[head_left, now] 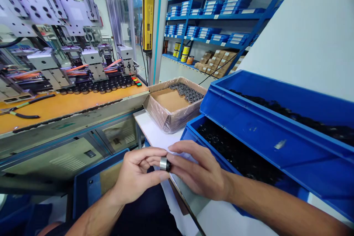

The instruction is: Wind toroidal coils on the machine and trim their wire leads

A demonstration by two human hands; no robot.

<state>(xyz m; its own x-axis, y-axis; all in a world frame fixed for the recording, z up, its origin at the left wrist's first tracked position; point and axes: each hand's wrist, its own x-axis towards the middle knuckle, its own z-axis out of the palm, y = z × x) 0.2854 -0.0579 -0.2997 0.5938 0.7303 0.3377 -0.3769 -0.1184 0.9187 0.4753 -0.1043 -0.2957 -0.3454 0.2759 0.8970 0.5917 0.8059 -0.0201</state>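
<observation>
A small silver metal ring (164, 163) with a dark inner part is held between both hands in front of me, low in the middle of the view. My left hand (137, 177) pinches it from the left with curled fingers. My right hand (199, 171) grips it from the right with thumb and fingertips. Just to the right, a blue bin (193, 129) holds many small black parts. A second blue bin (243, 92) stacked behind it also holds black parts.
A plastic-lined cardboard box (166, 116) with dark round parts sits on the white table (152, 132). To the left stands a machine (69, 55) with an orange worktop (66, 105), on which pliers (19, 112) lie. Blue shelving (215, 18) fills the back.
</observation>
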